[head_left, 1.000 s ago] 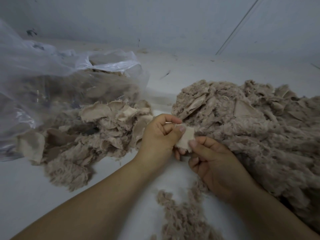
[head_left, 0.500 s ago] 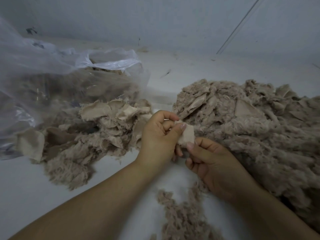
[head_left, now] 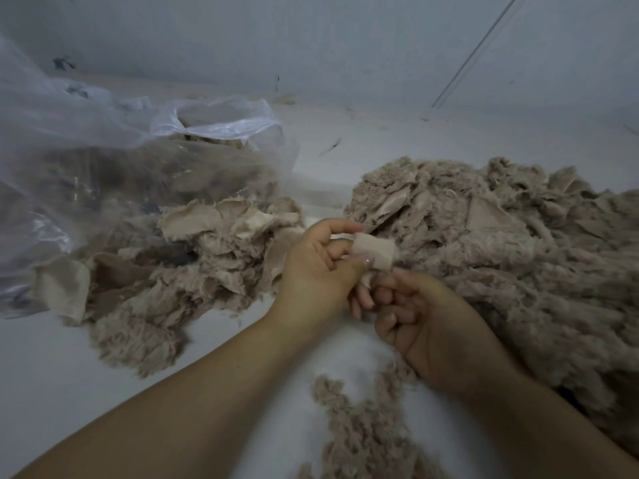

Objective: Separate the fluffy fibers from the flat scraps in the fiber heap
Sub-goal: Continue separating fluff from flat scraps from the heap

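A white bench [head_left: 52,382] met a grey wall [head_left: 311,39]. The left hand [head_left: 318,267] pinched a flat scrap [head_left: 375,252]; the right hand's [head_left: 428,326] fingers [head_left: 397,299] curled loosely, holding nothing.

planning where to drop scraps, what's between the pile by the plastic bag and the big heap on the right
In the head view, a strip of bare white surface, and nearer the camera the left hand pinching a flat scrap.

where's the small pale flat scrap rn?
Head view, centre: the small pale beige flat fabric scrap is pinched by the left hand, just above the right hand, at the big fluffy fiber heap's left edge.
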Demonstrator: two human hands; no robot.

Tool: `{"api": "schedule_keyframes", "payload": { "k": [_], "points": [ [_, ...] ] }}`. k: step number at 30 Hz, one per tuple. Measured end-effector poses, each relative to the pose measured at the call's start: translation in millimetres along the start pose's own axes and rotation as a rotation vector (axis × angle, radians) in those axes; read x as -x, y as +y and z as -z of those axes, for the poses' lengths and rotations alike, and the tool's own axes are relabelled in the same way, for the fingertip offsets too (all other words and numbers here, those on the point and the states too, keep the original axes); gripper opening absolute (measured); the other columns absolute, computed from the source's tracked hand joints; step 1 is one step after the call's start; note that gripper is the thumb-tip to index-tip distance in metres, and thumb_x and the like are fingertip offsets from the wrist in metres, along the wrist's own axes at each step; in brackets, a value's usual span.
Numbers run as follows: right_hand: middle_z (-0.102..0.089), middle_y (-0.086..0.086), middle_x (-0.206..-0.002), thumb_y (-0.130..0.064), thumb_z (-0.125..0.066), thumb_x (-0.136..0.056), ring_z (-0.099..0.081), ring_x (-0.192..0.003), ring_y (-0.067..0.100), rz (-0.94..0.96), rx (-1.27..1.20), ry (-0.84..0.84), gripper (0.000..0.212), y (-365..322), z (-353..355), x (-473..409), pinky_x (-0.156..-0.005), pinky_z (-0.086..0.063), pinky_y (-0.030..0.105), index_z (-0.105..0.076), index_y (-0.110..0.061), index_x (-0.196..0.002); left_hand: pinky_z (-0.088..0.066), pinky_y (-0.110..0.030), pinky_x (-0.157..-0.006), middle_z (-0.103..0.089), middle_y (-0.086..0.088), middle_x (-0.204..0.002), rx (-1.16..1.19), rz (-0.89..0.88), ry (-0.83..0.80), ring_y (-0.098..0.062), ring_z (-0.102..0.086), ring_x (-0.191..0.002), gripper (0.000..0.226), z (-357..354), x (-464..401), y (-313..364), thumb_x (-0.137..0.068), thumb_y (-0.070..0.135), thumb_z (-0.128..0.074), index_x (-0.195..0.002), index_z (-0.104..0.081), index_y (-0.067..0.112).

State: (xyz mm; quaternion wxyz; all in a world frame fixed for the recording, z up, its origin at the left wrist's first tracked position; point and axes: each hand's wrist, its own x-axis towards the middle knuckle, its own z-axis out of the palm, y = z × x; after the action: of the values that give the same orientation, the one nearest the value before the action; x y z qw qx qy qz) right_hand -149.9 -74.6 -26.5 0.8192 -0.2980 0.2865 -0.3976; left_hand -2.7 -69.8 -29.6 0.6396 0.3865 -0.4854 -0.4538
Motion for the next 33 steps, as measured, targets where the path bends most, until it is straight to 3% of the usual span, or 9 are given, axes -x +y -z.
{"api": "schedule_keyframes", "payload": {
  "k": [3, 10, 14, 18, 20, 25, 29, 31, 33],
  "points": [
    [-0.056, 0.022, -0.072, -0.033, -0.054, -0.091, -0.057, -0.061, 0.02, 0.039, 0.046, -0.071, 0.047, 0.2, 2.1, -0.7, -0.046, -0.039, 0.013, -0.065, 0.012, -0.101, -0.041, -0.02, -0.034, -0.064, -0.003, -0.066, -0.042, 0.047, -0.155, -0.018, -0.056, -0.036, 0.035, -2.0, 4.1, -1.9, -0.085, -0.013, -0.064, -0.111, -0.055, 0.007],
    [-0.071, 0.01, -0.083, -0.018, -0.057, -0.085, -0.058, -0.054, 0.004, 0.103, 0.011, -0.006, 0.033, 5.4, 2.1, -2.3, -0.042, -0.038, 0.011, -0.067, 0.004, -0.107, -0.039, -0.02, -0.034, -0.058, -0.006, -0.051, -0.027, 0.118, -0.041, -0.017, -0.047, -0.033, 0.005, 1.8, 1.1, -0.7, -0.095, 0.004, -0.058, -0.094, -0.058, 0.009],
    [-0.058, -0.003, -0.058, -0.017, -0.059, -0.08, -0.047, -0.038, 0.002, 0.119, -0.053, 0.073, 0.019, 4.8, 0.6, -2.8, -0.039, -0.036, 0.012, -0.072, -0.004, -0.084, -0.037, -0.021, -0.035, -0.054, 0.0, -0.048, -0.107, 0.079, 0.016, -0.015, -0.045, -0.033, 0.01, 2.1, -0.3, -2.4, -0.096, 0.006, -0.058, -0.087, -0.057, 0.01],
    [-0.052, -0.004, -0.062, -0.019, -0.06, -0.081, -0.04, -0.038, 0.002, 0.112, -0.064, 0.078, 0.021, 4.9, 2.6, -4.7, -0.04, -0.034, 0.012, -0.071, -0.004, -0.09, -0.041, -0.02, -0.045, -0.058, 0.006, -0.058, -0.236, -0.104, -0.017, -0.007, -0.051, -0.047, 0.017, -0.6, 1.3, -0.1, -0.084, 0.005, -0.071, -0.088, -0.06, 0.018],
    [-0.051, -0.004, -0.06, -0.02, -0.06, -0.08, -0.041, -0.039, 0.002, 0.111, -0.065, 0.096, 0.021, 4.5, 2.2, -4.1, -0.04, -0.035, 0.013, -0.076, -0.007, -0.082, -0.043, -0.018, -0.053, -0.059, 0.011, -0.065, -0.39, -0.22, 0.07, -0.003, -0.054, -0.057, 0.021, 1.3, 0.4, 1.8, -0.083, 0.003, -0.069, -0.083, -0.062, 0.023],
    [-0.046, -0.002, -0.06, -0.017, -0.055, -0.093, -0.031, -0.042, 0.004, 0.108, -0.15, 0.201, 0.032, 4.3, 4.1, -7.1, -0.041, -0.038, 0.017, -0.061, -0.009, -0.123, -0.044, -0.032, -0.065, -0.049, 0.007, -0.082, -0.941, -0.323, 0.414, -0.019, -0.051, -0.08, 0.019, 27.1, -8.1, 10.5, -0.08, -0.005, -0.06, -0.089, -0.062, 0.012],
    [-0.046, -0.002, -0.059, -0.02, -0.048, -0.1, -0.031, -0.041, 0.004, 0.108, -0.175, 0.198, 0.029, 3.3, 2.9, -6.9, -0.04, -0.038, 0.017, -0.057, -0.014, -0.128, -0.036, -0.04, -0.069, -0.054, -0.018, -0.095, -1.532, -0.37, 0.31, -0.037, -0.048, -0.092, 0.031, 24.1, -5.5, 12.7, -0.065, -0.009, -0.057, -0.092, -0.067, 0.002],
    [-0.045, -0.003, -0.061, -0.022, -0.049, -0.099, -0.03, -0.042, 0.004, 0.111, -0.164, 0.191, 0.031, 3.6, 1.9, -6.4, -0.041, -0.037, 0.017, -0.058, -0.013, -0.128, -0.039, -0.039, -0.063, -0.059, -0.016, -0.088, -1.528, -0.531, 0.165, -0.036, -0.051, -0.084, 0.028, 11.4, -2.0, 10.4, -0.061, -0.008, -0.06, -0.085, -0.068, 0.001],
    [-0.044, -0.003, -0.061, -0.022, -0.052, -0.096, -0.03, -0.042, 0.003, 0.117, -0.16, 0.19, 0.033, 3.7, 0.9, -6.4, -0.041, -0.036, 0.016, -0.059, -0.012, -0.127, -0.046, -0.042, -0.07, -0.064, -0.014, -0.099, -1.353, -0.518, -0.046, -0.035, -0.054, -0.09, 0.035, -1.0, 0.1, 5.3, -0.068, -0.003, -0.059, -0.101, -0.069, 0.002]
  ]
}}
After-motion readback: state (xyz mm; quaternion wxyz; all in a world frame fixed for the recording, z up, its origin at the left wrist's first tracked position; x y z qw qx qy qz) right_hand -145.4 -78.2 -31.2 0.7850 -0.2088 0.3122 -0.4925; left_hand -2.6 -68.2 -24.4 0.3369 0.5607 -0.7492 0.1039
